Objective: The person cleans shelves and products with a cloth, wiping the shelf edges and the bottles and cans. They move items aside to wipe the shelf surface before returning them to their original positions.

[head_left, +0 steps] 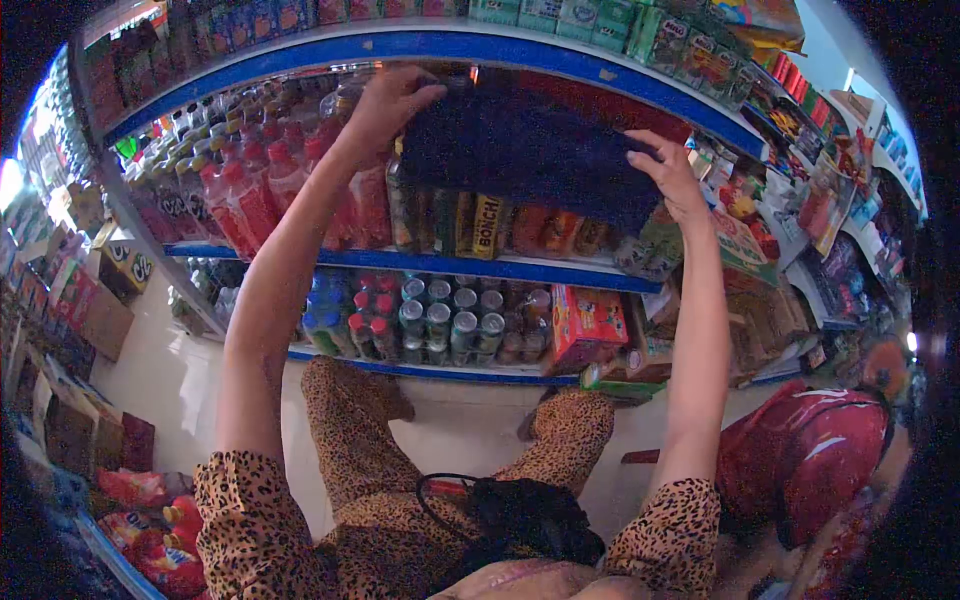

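Observation:
A dark blue cloth (520,145) is spread between my hands, in front of the upper drinks shelf. My left hand (388,105) is closed at the cloth's upper left corner, its thumb and fingers near the shelf's blue edge. At the right side of the cloth, my right hand (668,178) grips the edge between thumb and fingers. Below the cloth stand cans, one of them a yellow BONCHA can (487,225). Red drink bottles (285,180) line the shelf beside my left forearm. Part of the shelf's contents is hidden behind the cloth.
A lower shelf holds several cans (438,325) and a red-orange box (588,325). Green cartons (590,20) stand on the shelf above. A person in a red shirt (805,455) is low at my right. Boxes (95,310) and red packs (150,540) lie to the left.

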A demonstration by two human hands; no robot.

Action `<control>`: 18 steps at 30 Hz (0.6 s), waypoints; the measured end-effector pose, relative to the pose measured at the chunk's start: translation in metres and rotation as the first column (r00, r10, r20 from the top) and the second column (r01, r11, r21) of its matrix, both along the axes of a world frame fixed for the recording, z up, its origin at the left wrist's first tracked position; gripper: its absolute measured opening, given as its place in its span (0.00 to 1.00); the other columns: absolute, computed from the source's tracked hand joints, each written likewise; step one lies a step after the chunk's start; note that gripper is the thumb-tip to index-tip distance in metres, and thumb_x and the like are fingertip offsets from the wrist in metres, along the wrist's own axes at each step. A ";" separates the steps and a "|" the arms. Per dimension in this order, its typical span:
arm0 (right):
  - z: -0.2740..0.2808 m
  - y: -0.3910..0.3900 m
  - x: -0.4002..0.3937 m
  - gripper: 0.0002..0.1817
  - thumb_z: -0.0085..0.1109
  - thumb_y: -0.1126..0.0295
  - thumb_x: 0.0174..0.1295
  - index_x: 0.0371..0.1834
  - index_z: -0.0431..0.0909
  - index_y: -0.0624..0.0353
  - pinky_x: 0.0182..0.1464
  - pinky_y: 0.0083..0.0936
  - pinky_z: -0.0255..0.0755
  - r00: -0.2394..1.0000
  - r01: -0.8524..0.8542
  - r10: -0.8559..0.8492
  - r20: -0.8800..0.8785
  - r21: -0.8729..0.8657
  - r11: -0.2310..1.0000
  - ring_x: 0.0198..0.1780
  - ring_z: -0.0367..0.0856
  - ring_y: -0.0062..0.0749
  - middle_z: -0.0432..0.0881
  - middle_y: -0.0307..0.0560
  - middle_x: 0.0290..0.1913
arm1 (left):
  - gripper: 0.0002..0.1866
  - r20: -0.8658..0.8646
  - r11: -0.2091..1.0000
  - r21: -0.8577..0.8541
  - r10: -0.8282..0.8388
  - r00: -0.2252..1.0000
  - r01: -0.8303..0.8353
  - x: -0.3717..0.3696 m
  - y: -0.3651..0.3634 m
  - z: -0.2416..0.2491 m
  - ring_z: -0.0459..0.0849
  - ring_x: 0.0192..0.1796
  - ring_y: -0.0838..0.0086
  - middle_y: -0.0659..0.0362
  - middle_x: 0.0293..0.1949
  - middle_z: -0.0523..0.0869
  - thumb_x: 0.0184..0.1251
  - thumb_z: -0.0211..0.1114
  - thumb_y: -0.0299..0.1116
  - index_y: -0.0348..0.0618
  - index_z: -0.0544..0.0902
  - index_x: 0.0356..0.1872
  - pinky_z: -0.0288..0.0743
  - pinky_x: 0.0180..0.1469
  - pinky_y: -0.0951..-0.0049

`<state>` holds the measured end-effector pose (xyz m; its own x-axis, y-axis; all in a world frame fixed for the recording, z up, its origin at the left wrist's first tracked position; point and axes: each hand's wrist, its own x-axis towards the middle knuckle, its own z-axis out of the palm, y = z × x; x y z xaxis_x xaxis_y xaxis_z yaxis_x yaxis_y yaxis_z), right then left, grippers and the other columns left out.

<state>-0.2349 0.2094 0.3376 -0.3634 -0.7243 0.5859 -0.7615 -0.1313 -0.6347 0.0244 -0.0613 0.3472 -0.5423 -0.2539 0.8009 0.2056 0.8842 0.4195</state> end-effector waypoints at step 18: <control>-0.002 -0.053 0.014 0.14 0.56 0.70 0.49 0.41 0.79 0.56 0.49 0.35 0.69 0.818 0.352 -0.400 -0.413 -0.191 0.916 0.44 0.77 0.47 0.79 0.55 0.41 | 0.14 0.026 0.954 -0.101 0.286 0.958 -0.282 -0.013 -0.046 -0.012 0.82 0.36 0.70 0.53 0.33 0.84 0.51 0.64 0.37 0.40 0.82 0.38 0.75 0.40 0.70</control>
